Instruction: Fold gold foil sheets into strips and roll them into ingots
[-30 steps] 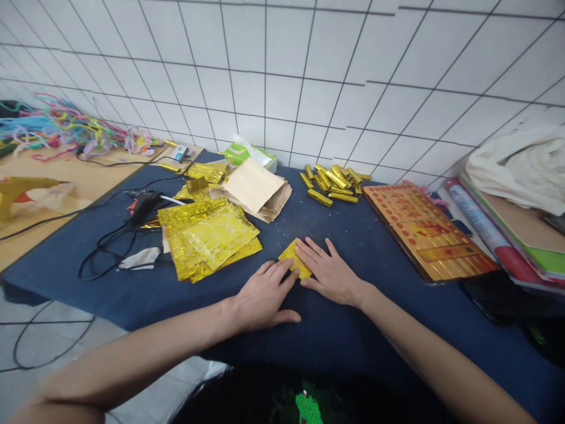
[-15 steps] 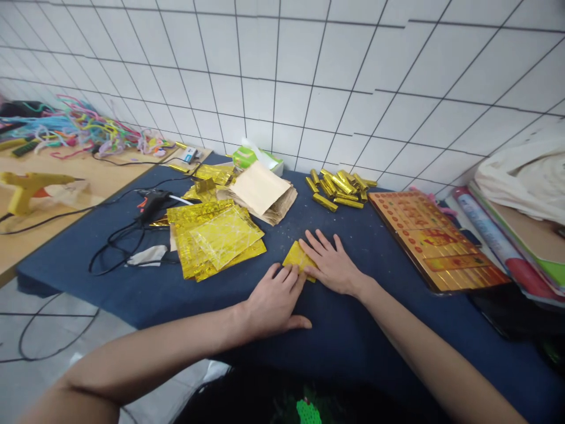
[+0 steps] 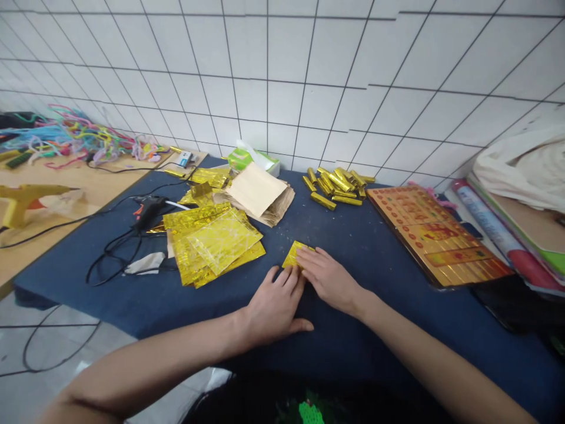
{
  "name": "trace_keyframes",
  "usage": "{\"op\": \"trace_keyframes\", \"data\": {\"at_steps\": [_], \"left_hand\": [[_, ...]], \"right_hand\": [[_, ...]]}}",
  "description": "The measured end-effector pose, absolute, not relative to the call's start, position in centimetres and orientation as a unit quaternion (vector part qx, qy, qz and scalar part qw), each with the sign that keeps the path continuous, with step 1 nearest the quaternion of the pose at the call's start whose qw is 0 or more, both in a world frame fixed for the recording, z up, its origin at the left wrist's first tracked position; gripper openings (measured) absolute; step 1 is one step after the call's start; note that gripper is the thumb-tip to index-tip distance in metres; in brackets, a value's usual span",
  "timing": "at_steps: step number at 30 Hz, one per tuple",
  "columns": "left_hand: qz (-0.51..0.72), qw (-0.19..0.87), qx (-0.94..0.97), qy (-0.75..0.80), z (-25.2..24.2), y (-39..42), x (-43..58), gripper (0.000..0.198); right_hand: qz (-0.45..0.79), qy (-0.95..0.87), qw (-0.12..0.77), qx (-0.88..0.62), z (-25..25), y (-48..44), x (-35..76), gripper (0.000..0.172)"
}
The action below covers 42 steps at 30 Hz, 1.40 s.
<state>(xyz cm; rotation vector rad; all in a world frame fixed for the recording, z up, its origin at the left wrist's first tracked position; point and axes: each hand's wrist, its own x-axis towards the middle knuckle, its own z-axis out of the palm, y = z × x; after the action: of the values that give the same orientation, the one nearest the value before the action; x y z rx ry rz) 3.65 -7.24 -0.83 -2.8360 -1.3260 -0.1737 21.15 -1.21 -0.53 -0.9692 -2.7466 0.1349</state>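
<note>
A small piece of shiny gold paper (image 3: 292,254) lies flat on the dark blue cloth in front of me, partly covered by my fingers. My left hand (image 3: 276,300) rests on its near edge, fingers stretched out and thumb held apart. From the right, my right hand (image 3: 331,277) lies flat across the paper's right part, fingers extended and close together. The fingertips of both hands almost meet. To the left is a stack of gold foil sheets (image 3: 220,241). Several rolled gold paper tubes (image 3: 338,185) are heaped behind, near the wall.
A stack of tan paper (image 3: 258,188) sits before a green tissue pack (image 3: 242,158). At left are a black glue gun (image 3: 150,210) with its cord, a yellow glue gun (image 3: 22,203) and pipe cleaners (image 3: 88,132). A gold-red printed pack (image 3: 432,235) lies right.
My right hand has drawn its fingers together and slid slightly toward me over the gold paper, uncovering more of its far edge. My left hand has stayed nearly in place.
</note>
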Motion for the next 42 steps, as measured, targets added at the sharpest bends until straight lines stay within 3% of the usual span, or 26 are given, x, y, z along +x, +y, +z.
{"op": "trace_keyframes", "data": {"at_steps": [7, 29, 42], "left_hand": [[-0.052, -0.012, -0.907, -0.419, -1.2, -7.3, 3.5, 0.082], [-0.08, -0.097, -0.914, -0.386, 1.2, -5.6, 3.5, 0.068], [-0.05, -0.091, -0.933, -0.343, -0.7, -6.2, 2.6, 0.089]], "right_hand": [[0.004, -0.934, 0.023, -0.357, -1.7, -0.3, 22.8, 0.048], [0.053, -0.934, -0.021, -0.352, -1.1, -0.1, 23.1, 0.066], [0.149, -0.916, 0.015, -0.372, 0.5, -0.2, 23.5, 0.069]]}}
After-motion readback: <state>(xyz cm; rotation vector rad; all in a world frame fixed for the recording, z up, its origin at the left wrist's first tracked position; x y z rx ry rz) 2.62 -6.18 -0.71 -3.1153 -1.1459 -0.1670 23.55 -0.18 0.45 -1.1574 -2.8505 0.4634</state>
